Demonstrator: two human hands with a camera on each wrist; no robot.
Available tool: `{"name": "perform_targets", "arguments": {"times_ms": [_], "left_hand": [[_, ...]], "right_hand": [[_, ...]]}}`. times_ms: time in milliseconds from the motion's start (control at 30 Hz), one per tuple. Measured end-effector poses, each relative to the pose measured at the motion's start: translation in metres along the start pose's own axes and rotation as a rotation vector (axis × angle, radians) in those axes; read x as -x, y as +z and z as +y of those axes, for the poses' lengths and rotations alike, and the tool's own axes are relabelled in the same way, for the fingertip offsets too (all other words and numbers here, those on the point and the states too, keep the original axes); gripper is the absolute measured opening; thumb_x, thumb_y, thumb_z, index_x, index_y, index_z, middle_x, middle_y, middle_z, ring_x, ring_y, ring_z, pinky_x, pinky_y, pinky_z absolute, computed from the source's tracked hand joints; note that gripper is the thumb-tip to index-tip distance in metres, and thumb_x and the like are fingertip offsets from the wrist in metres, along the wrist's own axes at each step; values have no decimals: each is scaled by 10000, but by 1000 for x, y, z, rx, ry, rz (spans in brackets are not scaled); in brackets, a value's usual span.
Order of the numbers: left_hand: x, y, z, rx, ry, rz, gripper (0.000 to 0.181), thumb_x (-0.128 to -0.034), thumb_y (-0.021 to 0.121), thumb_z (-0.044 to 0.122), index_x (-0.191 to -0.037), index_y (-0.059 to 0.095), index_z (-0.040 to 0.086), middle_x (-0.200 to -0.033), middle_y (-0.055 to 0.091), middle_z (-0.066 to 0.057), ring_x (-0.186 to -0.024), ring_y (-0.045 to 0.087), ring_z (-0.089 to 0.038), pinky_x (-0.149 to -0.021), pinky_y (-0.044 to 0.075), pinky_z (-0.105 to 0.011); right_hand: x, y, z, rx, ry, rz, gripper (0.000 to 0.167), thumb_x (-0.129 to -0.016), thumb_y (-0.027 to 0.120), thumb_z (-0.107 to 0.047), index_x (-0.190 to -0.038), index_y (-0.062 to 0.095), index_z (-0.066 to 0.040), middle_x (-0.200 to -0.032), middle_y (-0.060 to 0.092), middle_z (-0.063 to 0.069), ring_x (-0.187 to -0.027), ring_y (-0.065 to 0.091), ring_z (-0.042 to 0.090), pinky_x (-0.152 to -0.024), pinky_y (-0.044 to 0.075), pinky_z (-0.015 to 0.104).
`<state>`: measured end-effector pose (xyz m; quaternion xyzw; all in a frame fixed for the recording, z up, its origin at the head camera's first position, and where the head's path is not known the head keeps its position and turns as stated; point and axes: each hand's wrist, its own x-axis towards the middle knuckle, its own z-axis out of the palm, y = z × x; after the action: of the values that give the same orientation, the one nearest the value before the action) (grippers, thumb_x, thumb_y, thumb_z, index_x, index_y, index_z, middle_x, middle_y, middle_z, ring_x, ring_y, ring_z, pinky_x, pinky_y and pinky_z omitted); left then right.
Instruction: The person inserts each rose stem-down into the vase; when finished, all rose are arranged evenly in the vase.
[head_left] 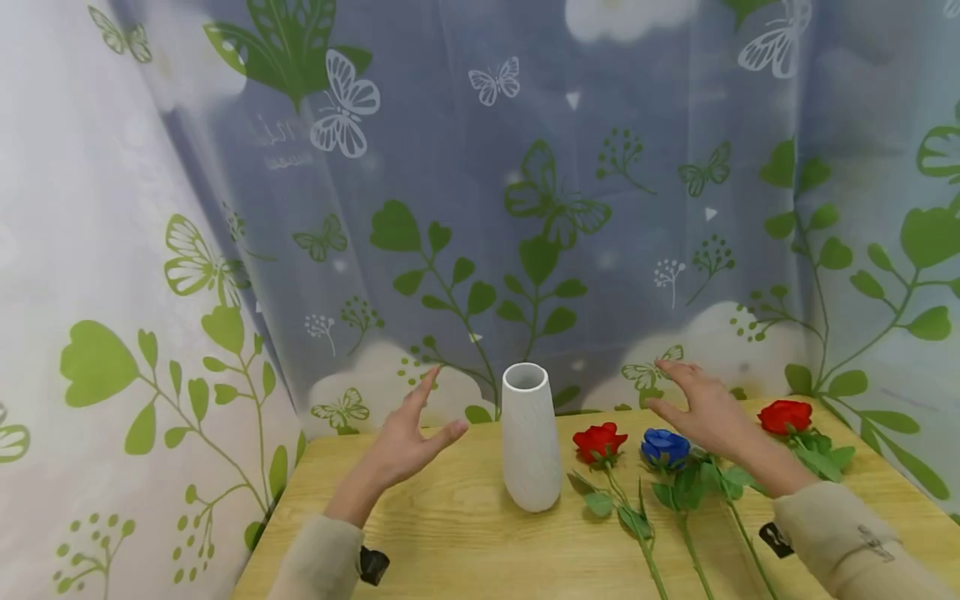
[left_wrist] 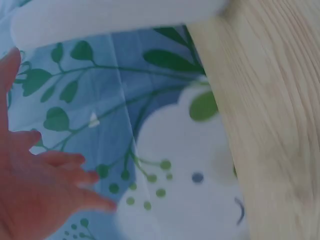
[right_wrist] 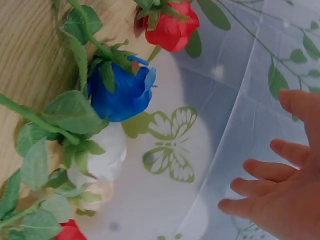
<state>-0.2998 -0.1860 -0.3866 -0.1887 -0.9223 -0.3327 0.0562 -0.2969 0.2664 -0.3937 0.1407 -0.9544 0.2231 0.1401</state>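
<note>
A white vase (head_left: 531, 450) stands upright on the wooden table, between the two hands in the head view. To its left my left hand (head_left: 405, 446) is raised above the table with fingers spread, holding nothing. My right hand (head_left: 712, 417) hovers over the flowers at the right, fingers extended, also holding nothing. Beneath and beside it lie a red rose (head_left: 598, 442), a blue rose (head_left: 664, 448) and another red rose (head_left: 785, 417). The right wrist view also shows a white rose (right_wrist: 106, 155), mostly hidden by my forearm in the head view.
The wooden table (head_left: 442, 542) meets a patterned curtain (head_left: 450, 167) with butterflies and leaves, which hangs behind it and along both sides. Green stems stretch from the roses toward the table's front. A peach-coloured flower (right_wrist: 97, 196) shows in the right wrist view.
</note>
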Motion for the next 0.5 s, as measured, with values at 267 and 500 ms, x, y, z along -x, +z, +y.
{"name": "perform_targets", "arguments": {"times_ms": [267, 500], "left_hand": [[-7, 8, 16, 348, 85, 23, 885, -986, 756, 405, -1688, 217, 374, -1685, 377, -174, -1552, 384, -398, -1221, 368, -639], [-13, 18, 28, 475, 139, -18, 840, -989, 763, 368, -1680, 288, 321, -1663, 413, -183, -1516, 440, -409, -1186, 429, -611]], "right_hand": [[14, -19, 31, -160, 134, 69, 665, -1074, 617, -418, -1549, 474, 24, -1453, 552, 380, -756, 702, 402, -607, 567, 440], [32, -34, 67, -209, 216, 148, 596, -1071, 620, -409, -1463, 573, 38, -1356, 646, 340, -1034, 745, 267, -734, 619, 444]]}}
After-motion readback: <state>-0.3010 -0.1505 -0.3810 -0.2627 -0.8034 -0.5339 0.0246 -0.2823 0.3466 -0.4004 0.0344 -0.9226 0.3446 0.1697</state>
